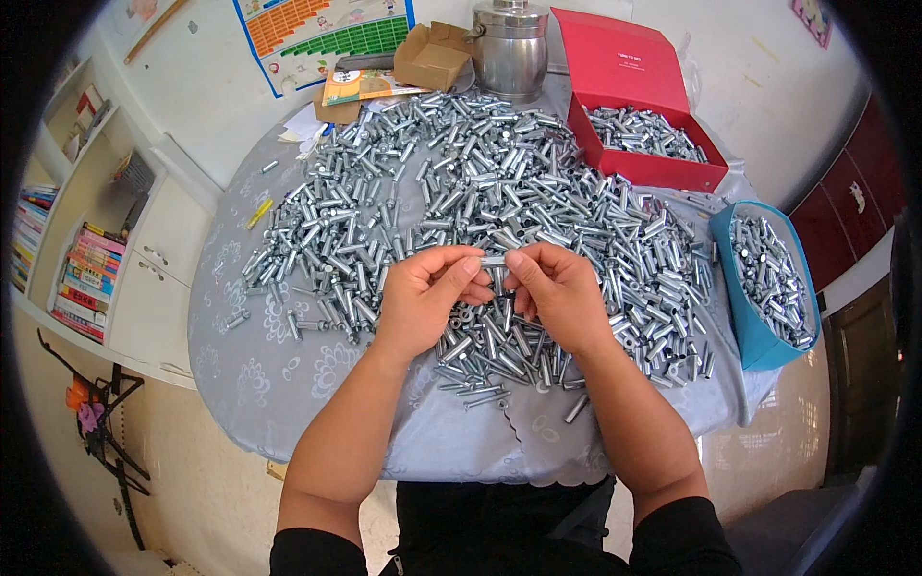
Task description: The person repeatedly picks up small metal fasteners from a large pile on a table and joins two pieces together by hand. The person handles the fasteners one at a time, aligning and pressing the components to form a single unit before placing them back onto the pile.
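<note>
My left hand and my right hand meet over the middle of the table. Between their thumbs and fingertips they pinch the two ends of one short silvery expansion bolt, held about level. Fingers of both hands are curled, and they partly cover its ends. Beneath and around them spreads a big heap of loose metal bolts and sleeves, with some long thin bolts lying near the front of the heap.
A red box of metal parts stands at the back right, and a blue fabric bin of them at the right edge. A steel pot, an open cardboard box and a yellow marker also sit on the grey tablecloth.
</note>
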`<state>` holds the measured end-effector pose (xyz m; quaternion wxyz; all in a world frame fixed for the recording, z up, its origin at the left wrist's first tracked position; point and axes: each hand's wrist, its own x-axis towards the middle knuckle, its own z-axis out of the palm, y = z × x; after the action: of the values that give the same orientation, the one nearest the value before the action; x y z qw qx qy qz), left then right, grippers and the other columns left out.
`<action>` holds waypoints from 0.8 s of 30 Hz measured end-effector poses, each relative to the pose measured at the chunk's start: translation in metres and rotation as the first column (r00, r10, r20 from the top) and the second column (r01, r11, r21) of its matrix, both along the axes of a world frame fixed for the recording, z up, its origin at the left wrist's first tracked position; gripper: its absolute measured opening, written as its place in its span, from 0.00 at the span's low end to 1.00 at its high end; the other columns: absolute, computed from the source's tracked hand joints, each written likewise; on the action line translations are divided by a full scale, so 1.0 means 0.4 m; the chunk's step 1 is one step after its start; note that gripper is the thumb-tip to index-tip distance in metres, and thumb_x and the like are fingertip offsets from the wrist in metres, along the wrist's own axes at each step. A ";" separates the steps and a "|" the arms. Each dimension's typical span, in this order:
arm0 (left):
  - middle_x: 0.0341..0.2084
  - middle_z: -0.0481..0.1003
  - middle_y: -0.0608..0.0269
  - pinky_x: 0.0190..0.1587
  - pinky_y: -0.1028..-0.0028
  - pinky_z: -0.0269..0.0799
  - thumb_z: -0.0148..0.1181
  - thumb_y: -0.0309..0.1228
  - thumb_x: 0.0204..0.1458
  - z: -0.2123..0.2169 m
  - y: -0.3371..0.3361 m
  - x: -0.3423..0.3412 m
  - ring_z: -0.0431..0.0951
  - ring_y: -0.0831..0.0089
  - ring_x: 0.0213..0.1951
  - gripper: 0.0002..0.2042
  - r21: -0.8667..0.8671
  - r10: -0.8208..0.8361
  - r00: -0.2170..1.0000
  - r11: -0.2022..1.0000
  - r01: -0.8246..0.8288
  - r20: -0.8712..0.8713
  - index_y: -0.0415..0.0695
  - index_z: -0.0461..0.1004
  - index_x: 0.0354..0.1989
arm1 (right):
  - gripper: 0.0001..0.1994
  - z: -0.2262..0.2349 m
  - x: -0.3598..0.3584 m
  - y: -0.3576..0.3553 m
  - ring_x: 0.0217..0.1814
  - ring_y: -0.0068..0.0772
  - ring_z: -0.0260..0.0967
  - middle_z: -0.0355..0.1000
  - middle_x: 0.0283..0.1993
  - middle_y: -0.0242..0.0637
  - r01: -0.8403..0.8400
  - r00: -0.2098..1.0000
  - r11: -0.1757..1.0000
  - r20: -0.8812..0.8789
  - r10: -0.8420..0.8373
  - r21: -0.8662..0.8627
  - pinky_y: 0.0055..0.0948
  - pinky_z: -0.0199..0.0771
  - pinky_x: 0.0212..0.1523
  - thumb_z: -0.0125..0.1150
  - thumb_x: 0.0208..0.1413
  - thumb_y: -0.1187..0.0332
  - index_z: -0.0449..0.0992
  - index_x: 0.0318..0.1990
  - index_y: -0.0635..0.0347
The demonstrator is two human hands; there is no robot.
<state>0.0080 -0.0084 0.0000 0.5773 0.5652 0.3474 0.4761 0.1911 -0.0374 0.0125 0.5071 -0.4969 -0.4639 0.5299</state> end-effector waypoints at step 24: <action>0.30 0.78 0.57 0.33 0.74 0.79 0.54 0.29 0.60 -0.002 0.001 0.000 0.81 0.70 0.30 0.11 -0.009 -0.006 1.000 1.000 0.006 -0.008 0.34 0.75 0.45 | 0.12 0.002 -0.011 -0.005 0.20 0.15 0.66 0.72 0.27 0.30 0.033 0.998 0.999 -0.054 -0.030 0.042 0.15 0.66 0.19 0.60 0.59 0.67 0.76 0.46 0.64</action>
<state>0.0078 -0.0081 -0.0008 0.5796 0.5657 0.3501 0.4706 0.1866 -0.0393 0.0135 0.5381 -0.4788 -0.4536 0.5248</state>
